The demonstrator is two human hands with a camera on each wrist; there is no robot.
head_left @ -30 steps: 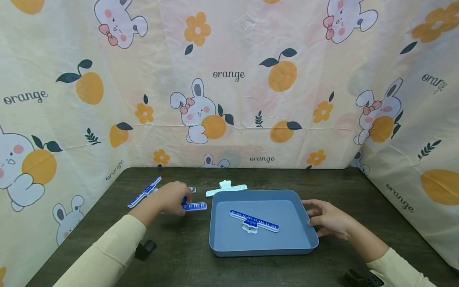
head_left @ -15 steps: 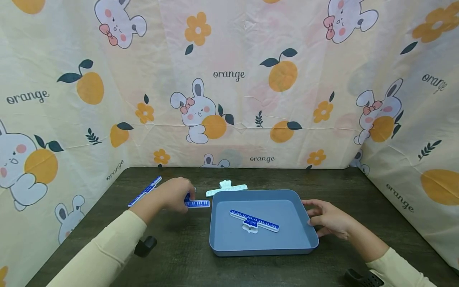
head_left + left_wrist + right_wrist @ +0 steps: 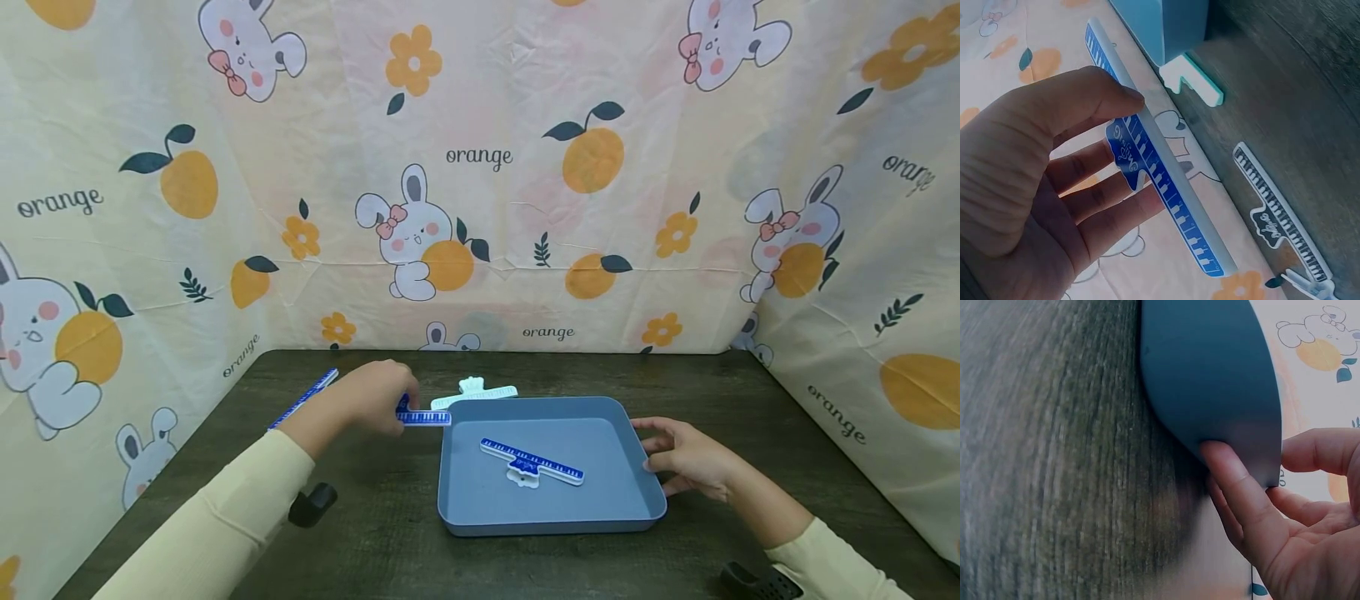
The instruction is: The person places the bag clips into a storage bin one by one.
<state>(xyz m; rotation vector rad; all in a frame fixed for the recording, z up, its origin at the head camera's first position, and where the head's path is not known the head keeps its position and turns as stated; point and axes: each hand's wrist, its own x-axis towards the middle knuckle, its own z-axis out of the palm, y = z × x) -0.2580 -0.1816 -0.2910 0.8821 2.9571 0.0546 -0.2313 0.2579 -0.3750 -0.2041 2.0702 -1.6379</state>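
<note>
While the left hand point(image 3: 372, 402) pinches a blue piano-key clip point(image 3: 424, 417) between thumb and fingers, that clip hangs in the air just at the left rim of the blue tray point(image 3: 652, 487), one end reaching over the edge. The left wrist view shows the thumb point(image 3: 1094, 94) on one face and the fingertips behind the clip's point(image 3: 1159, 172) small tab, a light hold on a long thin piece. Judged from this, the clip could swivel in the pinch and strike the tray wall, or slip and land on the counter point(image 3: 375, 542) short of the tray.

Left of the hand, a 2nd blue clip point(image 3: 303, 399) lies slanted on the counter. Behind the hand and touching the tray's far left corner rests a white clip point(image 3: 475, 393); it sits close under the held piece and could be knocked if the hand dips. The left wrist view also shows another keyboard-patterned clip point(image 3: 1279, 219) flat on the wood.

Inside the tray, 1 blue-and-white clip point(image 3: 532, 463) lies across the middle, so a dropped piece may land on it.

At the right, the right hand point(image 3: 686, 458) steadies the tray, fingers spread and fairly straight against its outer wall, gripping nothing; the right wrist view shows a fingertip point(image 3: 1222, 459) pressed to the rim.
</note>
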